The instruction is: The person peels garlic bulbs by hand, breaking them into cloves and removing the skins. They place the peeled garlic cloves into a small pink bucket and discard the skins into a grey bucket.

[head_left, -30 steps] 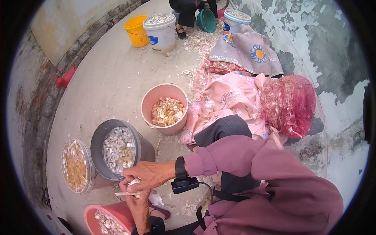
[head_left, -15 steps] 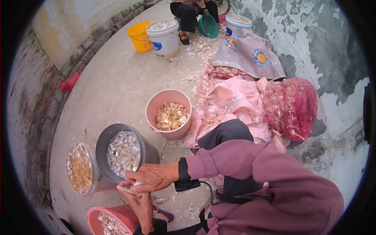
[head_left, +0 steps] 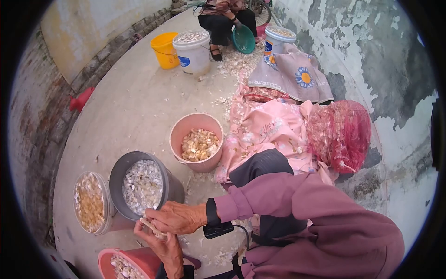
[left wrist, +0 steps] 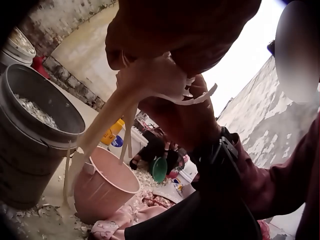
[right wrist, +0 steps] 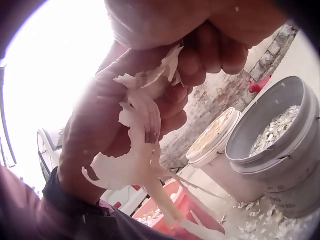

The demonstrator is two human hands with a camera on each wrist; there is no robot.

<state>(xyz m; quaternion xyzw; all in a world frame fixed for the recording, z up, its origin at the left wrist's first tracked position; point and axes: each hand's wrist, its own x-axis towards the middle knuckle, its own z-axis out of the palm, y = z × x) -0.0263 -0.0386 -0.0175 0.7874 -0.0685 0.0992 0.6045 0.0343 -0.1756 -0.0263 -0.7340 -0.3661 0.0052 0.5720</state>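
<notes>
Both my hands meet at the lower left of the head view, around a garlic bulb with torn papery skin. My left hand holds it from below, the fingers curled about it. From the right, my right hand pinches at the bulb and covers most of it in the head view. The pale garlic stem hangs down with strips of loose skin in the left wrist view. Just beyond the hands stands a grey bucket of whitish cloves. Below them is a red-pink bucket holding more garlic.
A white bucket of cloves stands left of the grey one, and a pink bucket further off. Pink floral cloth and a red net sack lie right. Another person sits at the back beside buckets.
The head view has shifted slightly, showing more of the far person. Both hands stay together on the garlic bulb; the stem, which pointed left, now slants up and left across the fingers.
</notes>
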